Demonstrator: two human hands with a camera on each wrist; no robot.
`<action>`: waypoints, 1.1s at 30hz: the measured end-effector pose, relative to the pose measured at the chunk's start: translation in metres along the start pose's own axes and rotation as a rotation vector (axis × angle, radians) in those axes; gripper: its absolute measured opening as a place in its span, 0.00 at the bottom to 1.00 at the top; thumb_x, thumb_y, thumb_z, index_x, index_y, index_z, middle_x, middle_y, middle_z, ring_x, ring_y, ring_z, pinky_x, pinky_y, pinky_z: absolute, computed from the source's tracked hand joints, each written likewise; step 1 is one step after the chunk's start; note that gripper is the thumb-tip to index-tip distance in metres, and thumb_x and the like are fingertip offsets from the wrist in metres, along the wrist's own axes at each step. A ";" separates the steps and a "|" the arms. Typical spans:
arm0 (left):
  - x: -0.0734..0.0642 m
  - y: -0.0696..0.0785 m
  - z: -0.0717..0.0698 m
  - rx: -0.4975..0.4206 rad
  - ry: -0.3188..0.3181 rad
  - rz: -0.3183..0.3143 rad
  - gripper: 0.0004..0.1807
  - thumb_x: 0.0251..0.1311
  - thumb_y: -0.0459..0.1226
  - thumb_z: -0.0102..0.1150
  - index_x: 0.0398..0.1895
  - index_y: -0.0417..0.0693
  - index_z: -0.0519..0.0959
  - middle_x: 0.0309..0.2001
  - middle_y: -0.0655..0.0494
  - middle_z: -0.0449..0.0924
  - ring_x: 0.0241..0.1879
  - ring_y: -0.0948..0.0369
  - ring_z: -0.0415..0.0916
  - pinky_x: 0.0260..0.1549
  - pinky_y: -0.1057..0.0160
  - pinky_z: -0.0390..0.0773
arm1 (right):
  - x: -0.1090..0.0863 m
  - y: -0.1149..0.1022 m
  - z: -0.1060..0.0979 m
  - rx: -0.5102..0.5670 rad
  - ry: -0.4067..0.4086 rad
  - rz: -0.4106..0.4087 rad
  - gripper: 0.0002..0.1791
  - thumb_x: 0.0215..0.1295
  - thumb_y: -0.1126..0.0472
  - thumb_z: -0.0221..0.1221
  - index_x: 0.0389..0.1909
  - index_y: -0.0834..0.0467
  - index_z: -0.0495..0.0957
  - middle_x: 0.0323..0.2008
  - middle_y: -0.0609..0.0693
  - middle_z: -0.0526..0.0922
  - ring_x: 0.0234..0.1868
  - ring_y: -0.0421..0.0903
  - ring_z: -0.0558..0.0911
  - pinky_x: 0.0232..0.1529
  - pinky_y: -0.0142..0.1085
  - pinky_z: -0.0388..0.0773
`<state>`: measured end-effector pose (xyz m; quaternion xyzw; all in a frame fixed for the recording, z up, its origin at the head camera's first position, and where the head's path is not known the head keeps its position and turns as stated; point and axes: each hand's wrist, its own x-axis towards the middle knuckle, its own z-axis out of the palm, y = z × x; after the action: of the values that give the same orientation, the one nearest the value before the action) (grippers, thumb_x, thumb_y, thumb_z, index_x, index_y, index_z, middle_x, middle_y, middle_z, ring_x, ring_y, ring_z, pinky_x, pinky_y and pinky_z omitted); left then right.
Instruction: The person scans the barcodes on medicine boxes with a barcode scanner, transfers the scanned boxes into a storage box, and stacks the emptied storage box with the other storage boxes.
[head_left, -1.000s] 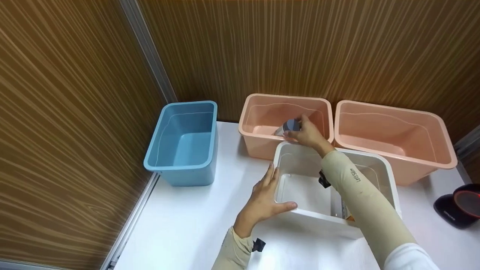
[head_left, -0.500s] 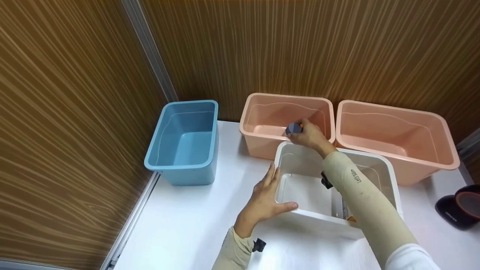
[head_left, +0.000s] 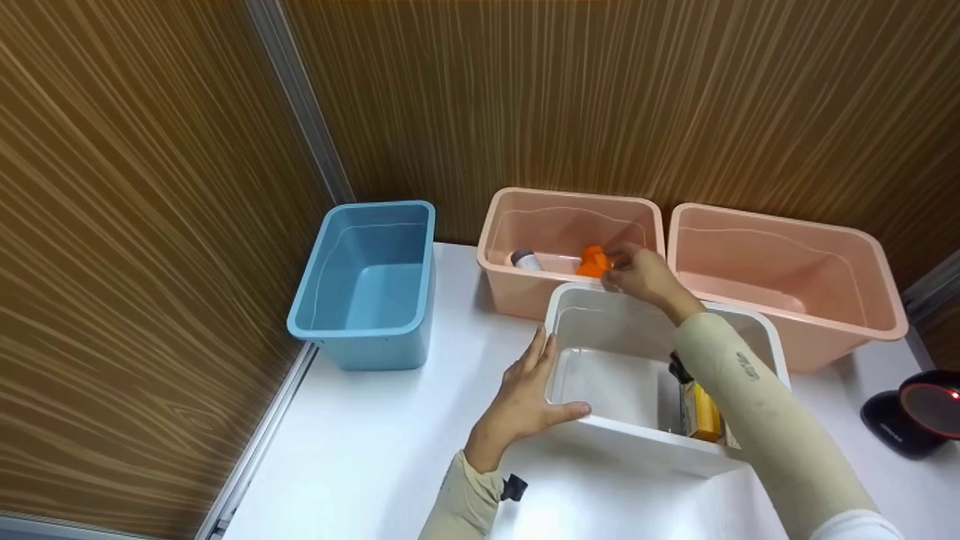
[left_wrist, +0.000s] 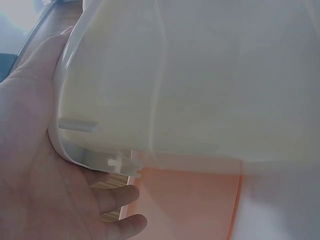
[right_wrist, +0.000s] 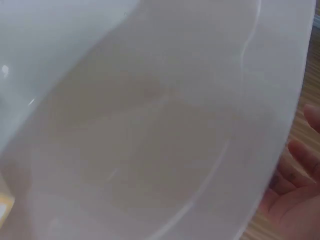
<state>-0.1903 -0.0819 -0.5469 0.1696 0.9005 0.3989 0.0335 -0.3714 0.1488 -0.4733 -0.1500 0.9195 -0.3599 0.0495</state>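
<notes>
— Moved since the earlier frame: right forearm (head_left: pixel 765 405), shifted rightward, showing more of the yellow box (head_left: pixel 703 414) in the white bin (head_left: pixel 637 433); right hand (head_left: pixel 646 277), off the dark-capped container (head_left: pixel 528 260), which now rests at the left end of the left pink bin (head_left: pixel 525 292). Orange thing (head_left: pixel 592 261) in that bin, now in fuller view.

— Condition of hands?

— Left hand (head_left: pixel 517 409): fingers straight and spread along the white bin's left rim, thumb over its near rim. Right: fingers loosely bent, nothing seen in its grasp; fingertips beside the orange thing, contact not determinable.

— Edges and free room?

— Right pink bin (head_left: pixel 817 345): just beside the left one, both behind the white bin. Blue bin (head_left: pixel 375 352): well apart, tabletop between. Also, a gap from container to orange thing.

— Surface and room?

— Wood-grain wall (head_left: pixel 480 97); white table (head_left: pixel 337 450); black device (head_left: pixel 896 431), right edge.
</notes>
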 end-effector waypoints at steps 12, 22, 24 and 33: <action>0.007 -0.006 -0.002 0.017 0.003 0.019 0.64 0.42 0.73 0.56 0.76 0.54 0.39 0.74 0.64 0.23 0.70 0.46 0.41 0.63 0.45 0.50 | -0.049 0.004 -0.041 -0.052 0.173 -0.097 0.14 0.65 0.64 0.56 0.49 0.64 0.74 0.46 0.62 0.79 0.46 0.58 0.79 0.44 0.49 0.75; 0.009 -0.023 -0.013 -0.009 0.002 -0.037 0.64 0.40 0.71 0.59 0.76 0.56 0.39 0.74 0.68 0.23 0.70 0.47 0.41 0.63 0.46 0.52 | -0.060 0.014 -0.035 -0.222 0.015 -0.187 0.05 0.62 0.64 0.59 0.36 0.59 0.81 0.31 0.50 0.82 0.30 0.47 0.77 0.32 0.43 0.73; 0.009 -0.026 -0.016 -0.012 0.004 -0.035 0.64 0.41 0.70 0.59 0.76 0.57 0.39 0.74 0.68 0.23 0.70 0.47 0.41 0.63 0.45 0.51 | -0.058 0.016 -0.031 -0.254 -0.103 -0.223 0.06 0.61 0.65 0.59 0.38 0.61 0.81 0.32 0.51 0.82 0.31 0.47 0.77 0.34 0.44 0.74; 0.009 -0.034 -0.024 -0.010 0.001 -0.037 0.64 0.40 0.73 0.56 0.76 0.58 0.38 0.73 0.72 0.21 0.69 0.46 0.43 0.61 0.43 0.55 | -0.048 0.029 0.006 -0.281 -0.511 -0.028 0.24 0.61 0.58 0.60 0.56 0.66 0.74 0.52 0.62 0.77 0.41 0.50 0.77 0.42 0.47 0.75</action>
<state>-0.2132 -0.1169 -0.5543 0.1522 0.9015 0.4030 0.0412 -0.3313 0.1801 -0.4982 -0.2539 0.9160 -0.1801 0.2531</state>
